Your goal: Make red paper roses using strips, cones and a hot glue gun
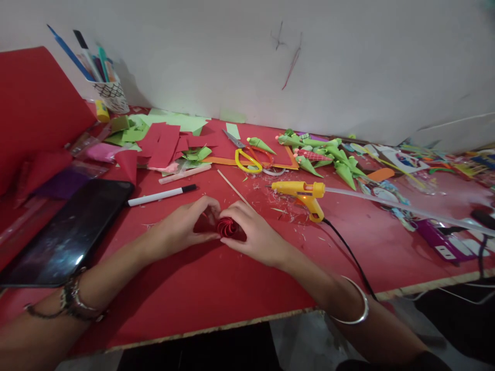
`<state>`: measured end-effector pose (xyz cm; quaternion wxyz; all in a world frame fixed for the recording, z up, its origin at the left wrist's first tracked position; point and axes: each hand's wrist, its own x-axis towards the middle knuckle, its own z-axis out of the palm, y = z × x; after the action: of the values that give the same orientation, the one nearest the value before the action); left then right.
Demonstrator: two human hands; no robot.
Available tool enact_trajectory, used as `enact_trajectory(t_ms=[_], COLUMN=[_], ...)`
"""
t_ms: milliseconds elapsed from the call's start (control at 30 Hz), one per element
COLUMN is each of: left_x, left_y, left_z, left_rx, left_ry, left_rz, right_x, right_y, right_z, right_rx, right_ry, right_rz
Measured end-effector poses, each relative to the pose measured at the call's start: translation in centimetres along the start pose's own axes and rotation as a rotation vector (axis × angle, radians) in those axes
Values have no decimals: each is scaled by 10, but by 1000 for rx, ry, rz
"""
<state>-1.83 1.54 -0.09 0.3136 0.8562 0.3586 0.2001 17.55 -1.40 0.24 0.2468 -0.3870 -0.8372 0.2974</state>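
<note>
Between my two hands, just above the red tabletop, is a small dark red pleated paper piece with folds that swirl round its centre. My left hand curves along its left side, fingers and thumb closed toward it. Thumb and fingers of my right hand pinch it from the right. A thin wooden stick lies just beyond my right hand. To the right rests a yellow glue gun with a clear glue stick in its back. A white marker with a black cap lies beyond my left wrist.
Scissors with yellow and orange handles lie behind my hands. Red paper strips and green scraps are heaped at back left, green paper cones at back right. A black tablet lies left; a purple power strip right.
</note>
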Motion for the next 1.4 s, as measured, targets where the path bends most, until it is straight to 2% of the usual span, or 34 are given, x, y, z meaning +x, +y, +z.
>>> enact_trajectory(t_ms=[200,400,667,933,1400], left_x=[-2,-2,0,1,2], left_y=[0,-1,3,4,4], left_z=[2,0,-1,2,3], left_rx=[-108,-228,-96,-59,-119], left_ry=[22,204,98,151,160], left_rz=[28,102,140,134,155], right_x=[0,1,1,1,2], right_y=[-1,1,2,4,2], right_z=[-3,-7,-5,-4,-4], right_rx=[26,108,166,197,190], right_ry=[47,139,173,155,174], right_rz=[-5,30,62,29,8])
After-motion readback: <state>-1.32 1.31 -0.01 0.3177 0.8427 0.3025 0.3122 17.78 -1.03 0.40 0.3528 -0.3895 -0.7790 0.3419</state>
